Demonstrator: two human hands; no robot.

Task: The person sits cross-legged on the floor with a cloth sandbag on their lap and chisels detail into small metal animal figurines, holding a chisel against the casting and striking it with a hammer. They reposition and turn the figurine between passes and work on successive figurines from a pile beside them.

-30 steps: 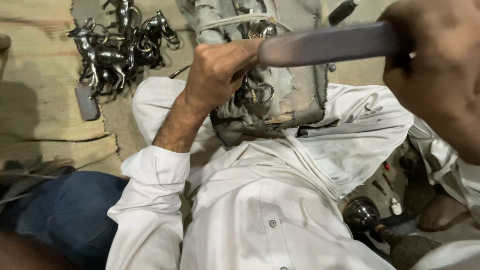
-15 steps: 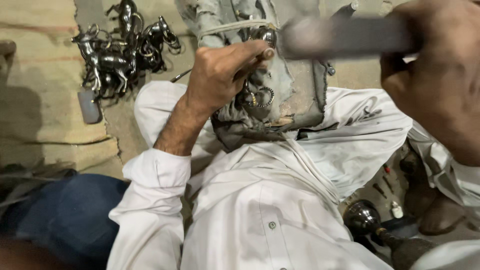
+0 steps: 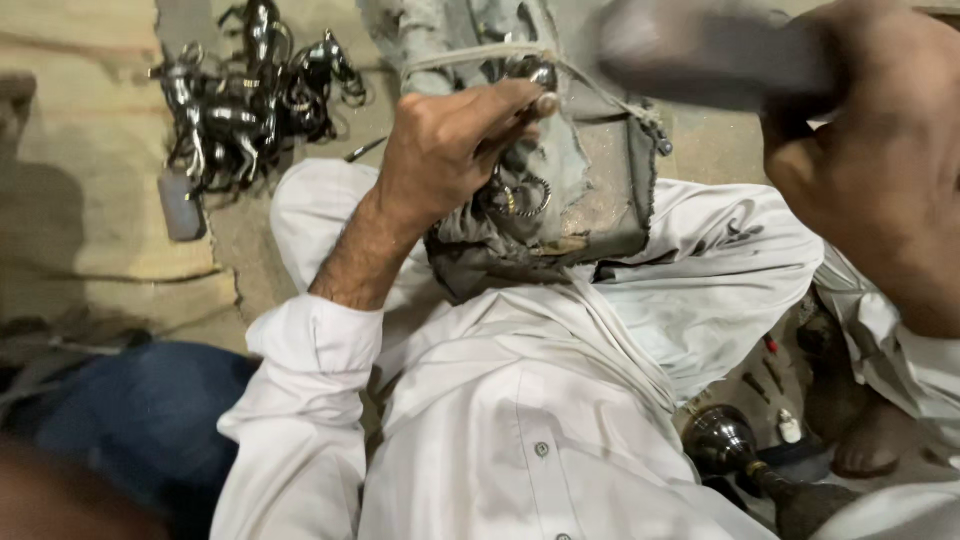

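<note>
The left hand (image 3: 450,150) is pinching a small metal piece (image 3: 520,195) against a cloth-wrapped block (image 3: 590,170) tied with cord, steadying it on the lap, while the right hand (image 3: 880,160) is gripping a blurred hammer (image 3: 700,50), fingers closed, raised above it.

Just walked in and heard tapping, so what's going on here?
A person in white is working metal on a grey padded block in their lap. The left hand pinches a small shiny metal piece against it; the right hand grips a blurred hammer-like tool raised above. A pile of shiny metal figurines lies nearby.
</note>
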